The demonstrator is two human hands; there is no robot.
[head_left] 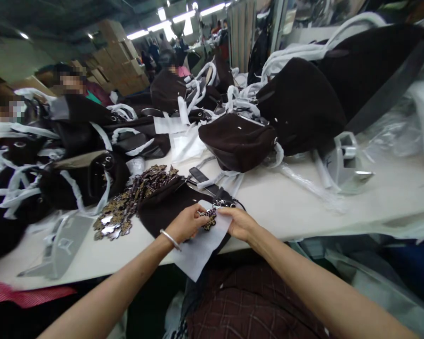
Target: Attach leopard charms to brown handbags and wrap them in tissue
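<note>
My left hand (188,223), with a bangle at the wrist, pinches a small patterned flower-shaped charm (209,220). On the other side of the charm, my right hand (238,223) has thumb and fingers closed on the right edge of a white sheet (194,256). The sheet lies over a dark bag (162,207) and hangs past the table's front edge. Metal fittings and a black strap show just above my hands. Left of the bag is a pile of similar patterned charms (127,200).
Dark bags with white-wrapped handles (236,141) crowd the white table (289,207). Tape dispensers (348,162) stand at right and left (65,245). Clear plastic lies at the right. People are across the table at the left, with stacked cartons (116,61) behind.
</note>
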